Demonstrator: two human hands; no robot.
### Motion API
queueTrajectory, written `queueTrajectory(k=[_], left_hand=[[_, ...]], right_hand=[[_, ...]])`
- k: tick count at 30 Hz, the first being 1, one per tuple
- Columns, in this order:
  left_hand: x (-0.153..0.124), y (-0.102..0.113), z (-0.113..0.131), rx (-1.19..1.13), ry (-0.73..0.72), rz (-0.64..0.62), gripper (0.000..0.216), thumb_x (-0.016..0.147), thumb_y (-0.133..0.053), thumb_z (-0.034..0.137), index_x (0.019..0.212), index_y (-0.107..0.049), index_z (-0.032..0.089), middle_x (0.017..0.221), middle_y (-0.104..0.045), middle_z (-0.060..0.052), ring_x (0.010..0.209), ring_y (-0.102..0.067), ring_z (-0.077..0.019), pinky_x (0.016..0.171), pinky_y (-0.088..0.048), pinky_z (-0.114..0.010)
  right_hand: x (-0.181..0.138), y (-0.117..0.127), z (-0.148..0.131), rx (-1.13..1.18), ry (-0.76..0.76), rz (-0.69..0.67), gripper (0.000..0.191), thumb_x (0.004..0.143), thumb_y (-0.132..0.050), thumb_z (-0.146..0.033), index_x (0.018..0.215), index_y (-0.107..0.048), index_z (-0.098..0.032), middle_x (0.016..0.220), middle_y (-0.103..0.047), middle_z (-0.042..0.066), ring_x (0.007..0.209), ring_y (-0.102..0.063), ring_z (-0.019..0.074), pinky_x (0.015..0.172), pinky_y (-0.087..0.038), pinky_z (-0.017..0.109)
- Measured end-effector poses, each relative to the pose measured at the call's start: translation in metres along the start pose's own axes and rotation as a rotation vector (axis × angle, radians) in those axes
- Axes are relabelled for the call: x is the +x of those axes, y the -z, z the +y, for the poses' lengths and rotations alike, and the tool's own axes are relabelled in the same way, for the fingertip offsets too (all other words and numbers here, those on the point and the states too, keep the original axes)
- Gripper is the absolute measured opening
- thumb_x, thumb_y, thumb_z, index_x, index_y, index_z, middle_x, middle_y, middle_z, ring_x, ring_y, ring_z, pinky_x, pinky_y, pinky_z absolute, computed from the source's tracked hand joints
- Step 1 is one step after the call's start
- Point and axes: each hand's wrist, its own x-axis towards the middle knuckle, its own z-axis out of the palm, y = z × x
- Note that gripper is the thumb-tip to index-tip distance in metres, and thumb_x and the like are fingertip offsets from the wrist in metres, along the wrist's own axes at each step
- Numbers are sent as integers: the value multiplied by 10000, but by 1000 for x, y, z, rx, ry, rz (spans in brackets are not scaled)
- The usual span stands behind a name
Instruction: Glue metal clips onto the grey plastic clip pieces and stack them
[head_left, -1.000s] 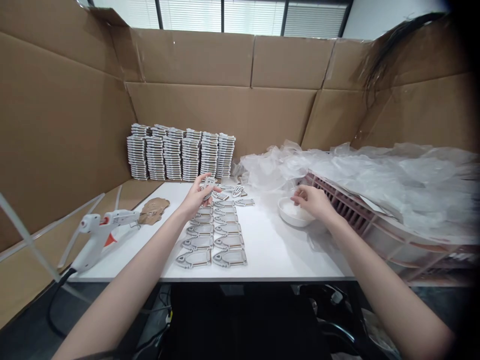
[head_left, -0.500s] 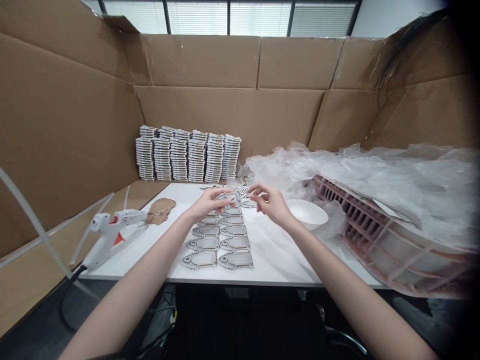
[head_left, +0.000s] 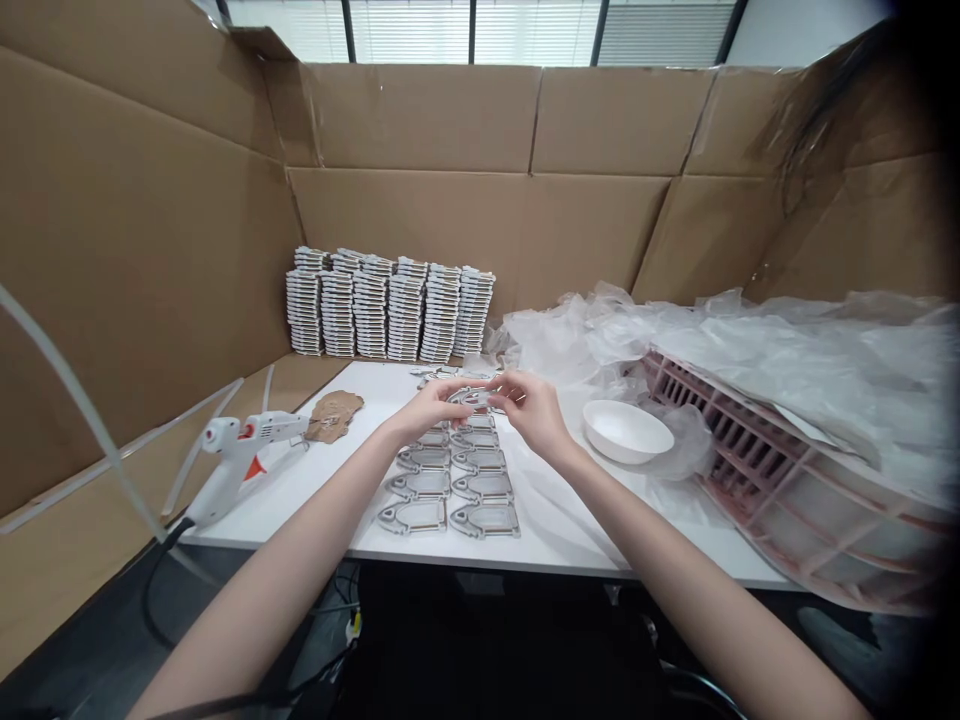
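Observation:
My left hand (head_left: 435, 408) is closed on a small grey arched frame piece (head_left: 474, 396), held above the table. My right hand (head_left: 527, 408) has come up to the piece's right end, fingers pinched against it. Any smaller part between those fingertips is hidden. Below my hands, two columns of matching arched frame pieces (head_left: 484, 519) lie flat on the white table (head_left: 570, 530). A few more lie behind my hands, partly covered by them.
Tall stacks of frame pieces (head_left: 405, 315) stand at the back left. A white glue gun (head_left: 232, 465) sits beside a brown scrap (head_left: 334, 415). On the right are a white bowl (head_left: 628, 432), a pink basket (head_left: 757, 500) and crumpled clear plastic bags (head_left: 750, 340). Cardboard walls (head_left: 420, 120) enclose the table.
My right hand has moved left to meet the frame piece in my left hand; they were apart before. The whole view has shifted slightly.

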Motion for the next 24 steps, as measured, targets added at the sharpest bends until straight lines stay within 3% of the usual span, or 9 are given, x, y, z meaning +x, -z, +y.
queueTrajectory(k=[7, 11, 16, 24], left_hand=[[0, 1, -4, -39, 66, 78, 455, 712, -749, 226, 1119, -551, 179, 599, -651, 11, 544, -619, -140, 542, -454, -243], [2, 1, -5, 3, 7, 67, 369, 726, -752, 273, 1041, -584, 176, 599, -640, 14, 567, -633, -145, 560, -458, -247], [3, 3, -7, 14, -18, 42, 418, 753, -735, 335, 1097, -553, 184, 624, -647, 16, 506, -572, -113, 493, -426, -222], [6, 6, -13, 10, -51, -15, 398, 760, -732, 387, 1045, -554, 175, 614, -621, 41, 508, -554, -95, 483, -411, -197]], right_hand=[[0, 6, -1, 100, -30, -52, 42, 722, -646, -146, 728, -643, -187, 694, -678, 6, 658, -626, 148, 648, -490, 271], [3, 13, -3, -21, 42, -84, 146, 766, -578, -111, 758, -694, -201, 787, -703, 21, 747, -629, 164, 719, -475, 288], [9, 20, -6, -155, 124, -124, 222, 770, -523, -60, 784, -700, -192, 796, -661, 27, 729, -586, 147, 683, -433, 260], [17, 19, -9, -91, 300, -219, 238, 706, -517, 26, 732, -637, -177, 729, -638, 1, 662, -544, 114, 636, -396, 229]])
